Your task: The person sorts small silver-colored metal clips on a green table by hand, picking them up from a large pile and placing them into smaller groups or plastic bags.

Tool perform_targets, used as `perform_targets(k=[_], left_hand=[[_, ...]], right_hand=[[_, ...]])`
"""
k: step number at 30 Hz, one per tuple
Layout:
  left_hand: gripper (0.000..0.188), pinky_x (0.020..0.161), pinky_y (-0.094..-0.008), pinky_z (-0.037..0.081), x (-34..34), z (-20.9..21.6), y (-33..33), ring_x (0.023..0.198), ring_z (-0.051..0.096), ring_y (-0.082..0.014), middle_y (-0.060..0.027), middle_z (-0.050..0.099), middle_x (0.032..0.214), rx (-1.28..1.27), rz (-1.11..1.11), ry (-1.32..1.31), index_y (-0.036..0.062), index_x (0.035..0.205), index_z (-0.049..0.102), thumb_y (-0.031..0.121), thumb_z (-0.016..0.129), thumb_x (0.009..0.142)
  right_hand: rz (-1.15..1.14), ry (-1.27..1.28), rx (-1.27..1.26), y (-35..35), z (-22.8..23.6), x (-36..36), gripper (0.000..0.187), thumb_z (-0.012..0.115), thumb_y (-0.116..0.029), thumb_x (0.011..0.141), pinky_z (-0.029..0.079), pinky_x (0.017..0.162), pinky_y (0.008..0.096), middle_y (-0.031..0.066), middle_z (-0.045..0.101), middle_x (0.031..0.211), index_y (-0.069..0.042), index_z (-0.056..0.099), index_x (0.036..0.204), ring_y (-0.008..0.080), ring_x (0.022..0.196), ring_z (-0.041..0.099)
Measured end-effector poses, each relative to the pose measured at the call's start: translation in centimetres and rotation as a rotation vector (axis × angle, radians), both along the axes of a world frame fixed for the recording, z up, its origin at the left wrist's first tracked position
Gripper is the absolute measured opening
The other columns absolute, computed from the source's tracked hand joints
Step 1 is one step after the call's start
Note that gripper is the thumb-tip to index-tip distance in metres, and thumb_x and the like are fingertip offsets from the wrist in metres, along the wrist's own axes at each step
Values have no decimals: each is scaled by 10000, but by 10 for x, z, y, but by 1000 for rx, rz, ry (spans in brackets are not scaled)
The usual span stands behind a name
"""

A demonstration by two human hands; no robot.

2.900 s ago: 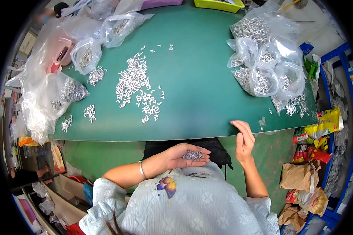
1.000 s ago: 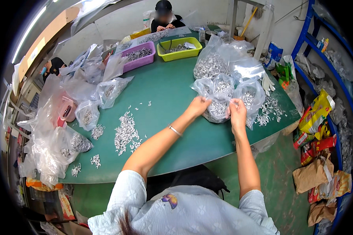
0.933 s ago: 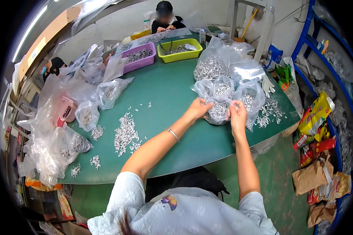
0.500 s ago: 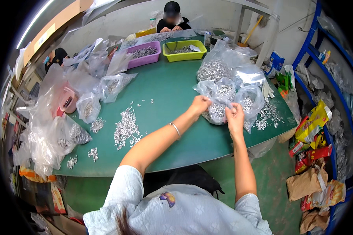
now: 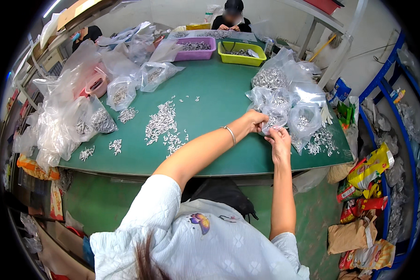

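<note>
At the right side of the table, both my hands pinch a clear plastic bag (image 5: 273, 115) holding small silver metal pieces. My left hand (image 5: 257, 121) has its fingers closed on the bag's near left edge. Just to its right and a bit nearer me, my right hand (image 5: 280, 140) grips the rim between thumb and fingertips. My fingers hide part of the bag. Close beside my right hand stand another open bag of pieces (image 5: 304, 119) and a loose heap of metal pieces (image 5: 323, 141). Behind lies a larger filled bag (image 5: 269, 78).
A spread of loose hook-like pieces (image 5: 161, 122) lies mid-table on the green tabletop (image 5: 210, 105). Plastic bags (image 5: 56, 126) crowd the left side. A purple bin (image 5: 196, 49) and a lime-green bin (image 5: 241, 55) stand at the back, before a seated person (image 5: 231, 21). Blue shelving (image 5: 380, 81) rises at right.
The view has shifted, so the table appears farther right and higher. My hands have come closer together at the bag's rim, both still gripping it.
</note>
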State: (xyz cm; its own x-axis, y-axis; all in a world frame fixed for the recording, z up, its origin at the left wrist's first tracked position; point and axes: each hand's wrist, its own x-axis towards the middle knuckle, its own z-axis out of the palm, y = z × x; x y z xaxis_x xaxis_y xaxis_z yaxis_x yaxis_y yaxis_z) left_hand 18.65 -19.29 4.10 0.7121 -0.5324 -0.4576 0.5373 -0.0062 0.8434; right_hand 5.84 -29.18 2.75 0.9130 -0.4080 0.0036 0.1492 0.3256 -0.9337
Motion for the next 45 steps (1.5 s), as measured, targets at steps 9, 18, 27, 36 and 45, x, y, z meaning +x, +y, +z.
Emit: perform_targets(k=[9, 18, 27, 36, 45], left_hand=[[91, 472, -294, 463, -8, 18, 3, 542, 566, -152, -70, 611, 688, -137, 40, 51, 7, 795, 626, 67, 644, 860], [285, 795, -384, 500, -18, 6, 11, 885, 614, -308, -177, 603, 955, 165, 298, -1254, -3, 1002, 615, 174, 740, 817], [467, 1058, -543, 350, -141, -2, 240, 1343, 357, -393, -150, 427, 1410, 752, 45, -1241, 79, 1241, 553, 151, 730, 816], [590, 1084, -638, 264, -124, -47, 319, 1435, 229, -402, -144, 312, 1536, 911, -249, -1378, 101, 1384, 486, 272, 695, 859], [722, 1112, -624, 227, -81, -50, 338, 1402, 241, -470, -263, 268, 1508, 1156, 246, -1027, -24, 1433, 351, 300, 676, 875]], right_hand=[[-219, -104, 245, -2, -1, 8, 120, 632, -20, 900, 496, 490, 247, 62, 619, 804, -38, 531, 963, 148, 685, 648], [-396, -1, -123, 6, 2, 13, 312, 654, -60, 899, 488, 630, 260, 91, 591, 1038, -7, 499, 1164, 160, 830, 591], [349, -212, -1178, 131, 23, 30, 484, 651, -120, 879, 329, 1073, 431, 190, 493, 1333, 2, 482, 1316, 343, 1284, 435], [993, -560, -1434, 261, -5, 153, 625, 725, -267, 830, 214, 1161, 526, 118, 391, 1503, -127, 496, 1395, 378, 1446, 242], [1108, -327, -1411, 189, 0, 95, 503, 695, -221, 850, 229, 1169, 521, 98, 431, 1478, -101, 558, 1320, 349, 1425, 302]])
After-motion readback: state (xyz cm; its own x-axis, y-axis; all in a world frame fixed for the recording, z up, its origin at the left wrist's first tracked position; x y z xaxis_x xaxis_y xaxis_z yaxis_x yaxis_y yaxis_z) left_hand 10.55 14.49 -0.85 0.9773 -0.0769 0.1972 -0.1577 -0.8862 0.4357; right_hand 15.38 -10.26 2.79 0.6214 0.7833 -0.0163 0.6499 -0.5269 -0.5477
